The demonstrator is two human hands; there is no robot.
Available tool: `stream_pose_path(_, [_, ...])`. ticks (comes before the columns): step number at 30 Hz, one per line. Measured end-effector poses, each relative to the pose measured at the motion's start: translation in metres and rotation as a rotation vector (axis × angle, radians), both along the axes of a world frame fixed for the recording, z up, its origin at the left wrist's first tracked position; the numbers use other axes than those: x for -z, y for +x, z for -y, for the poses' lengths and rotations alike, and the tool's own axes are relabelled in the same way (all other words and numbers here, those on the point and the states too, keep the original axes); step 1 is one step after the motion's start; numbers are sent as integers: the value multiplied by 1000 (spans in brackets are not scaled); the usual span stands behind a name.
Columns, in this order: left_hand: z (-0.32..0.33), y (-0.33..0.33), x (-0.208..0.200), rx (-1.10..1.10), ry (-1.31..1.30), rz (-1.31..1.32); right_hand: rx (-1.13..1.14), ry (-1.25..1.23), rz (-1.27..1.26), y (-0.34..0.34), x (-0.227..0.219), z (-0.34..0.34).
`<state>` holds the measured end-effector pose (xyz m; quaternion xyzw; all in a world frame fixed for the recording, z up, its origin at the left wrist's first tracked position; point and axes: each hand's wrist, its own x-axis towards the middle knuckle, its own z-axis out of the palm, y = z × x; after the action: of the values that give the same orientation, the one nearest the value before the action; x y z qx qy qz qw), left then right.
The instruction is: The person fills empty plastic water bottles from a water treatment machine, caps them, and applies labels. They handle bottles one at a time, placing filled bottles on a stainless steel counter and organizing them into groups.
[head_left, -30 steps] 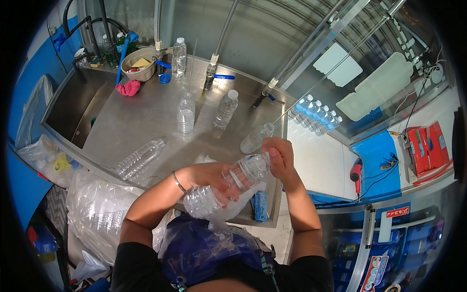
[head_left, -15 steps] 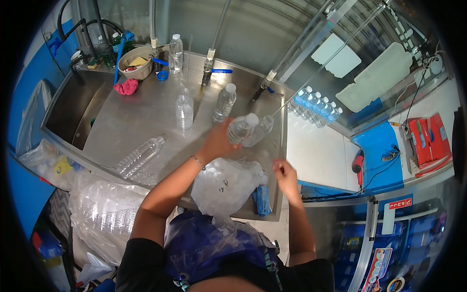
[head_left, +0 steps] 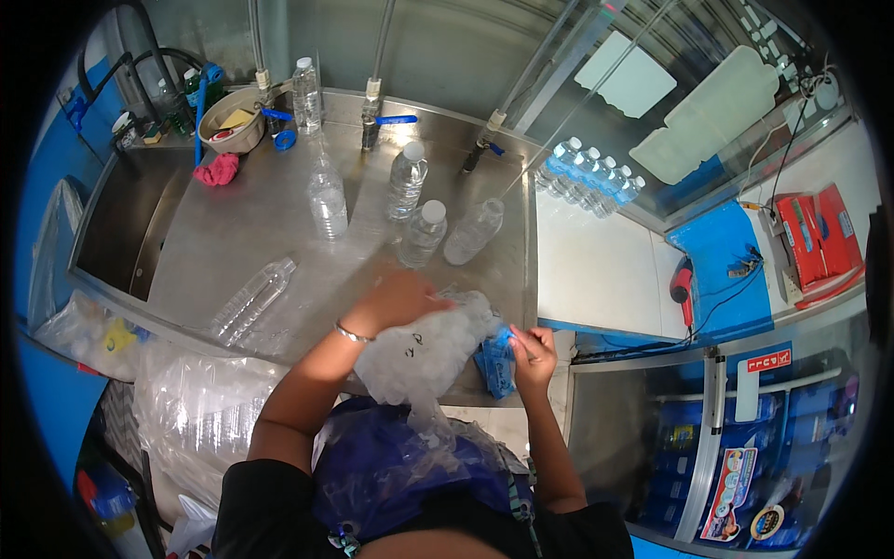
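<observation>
My left hand (head_left: 400,298), smeared by motion, is over the left side of a translucent bag (head_left: 419,349) full of whitish rounded pieces; its fingers are unclear. My right hand (head_left: 534,356) is closed in a pinch on a small bright blue piece (head_left: 507,335), too small to name surely. Below that sits a blue stack (head_left: 495,367) of thin, film-like material. Just beyond my left hand stands a capped clear bottle (head_left: 423,235). To its right an uncapped clear bottle (head_left: 475,231) leans under a thin rod. Another capped bottle (head_left: 407,181) stands behind.
On the steel counter (head_left: 223,238) are an upright bottle (head_left: 327,200), a lying bottle (head_left: 254,300), a pink cloth (head_left: 217,170) and a beige basket (head_left: 233,121). A sink (head_left: 121,224) is at left. Blue-labelled bottles (head_left: 591,177) line the white ledge at right. Valves rise along the back.
My left hand has let go of the capped bottle, now standing on the counter, and drawn back toward the bag. My right hand has moved in beside the blue stack. The view has shifted slightly.
</observation>
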<state>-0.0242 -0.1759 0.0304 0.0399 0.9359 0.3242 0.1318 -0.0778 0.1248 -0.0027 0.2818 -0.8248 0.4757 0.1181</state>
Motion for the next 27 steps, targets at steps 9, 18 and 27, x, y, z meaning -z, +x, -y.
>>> stream_pose_path(9, [-61, 13, 22, -243, 1442, 110, -238, 98, 228, -8, -69, 98])
stream_pose_path(18, [-58, 18, 32, -480, 1281, 3, -404, -189, 642, -25, -40, 90])
stream_pose_path(27, [-43, 23, -3, -594, 1329, -171, -418, 190, 322, 3, 27, 14])
